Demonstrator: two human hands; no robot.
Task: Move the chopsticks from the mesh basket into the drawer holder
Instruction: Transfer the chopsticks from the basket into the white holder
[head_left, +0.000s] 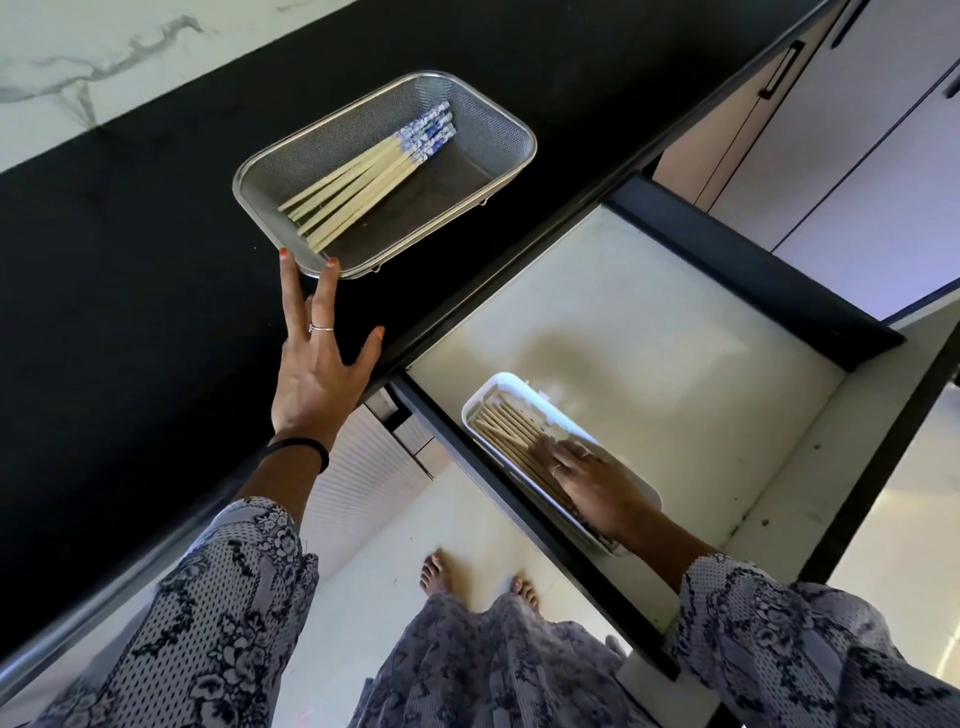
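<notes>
Patterned sleeves fill the bottom of the view, one on each forearm. From the right sleeve the right hand (597, 480) reaches down into the open drawer (649, 312), lying palm-down with its grip flat and loose over the white holder (498, 387); its fingers rest on a batch of plain wooden chopsticks (506, 428) already lying lengthwise in the holder. Whether any stick is pinched under that palm I cannot tell.

Up and to the left of that grip, the left hand (311, 374) stretches across the black counter (130, 260), fingers spread wide and empty, two fingertips touching the near rim of the mesh basket (498, 130). Just beyond those fingertips, inside the basket, lies the remaining bundle of blue-patterned chopsticks (369, 176), plain tips toward the hand, decorated ends pointing away.

By my reading the task is partway through: one batch is being settled in the holder while the left hand steadies or approaches the basket for the next batch. The next move seems to call for lifting the hand over the rim, closing the fingers round the bundle near its middle so the sticks stay together, and carrying them down and right to the holder, aligned with those already there.
</notes>
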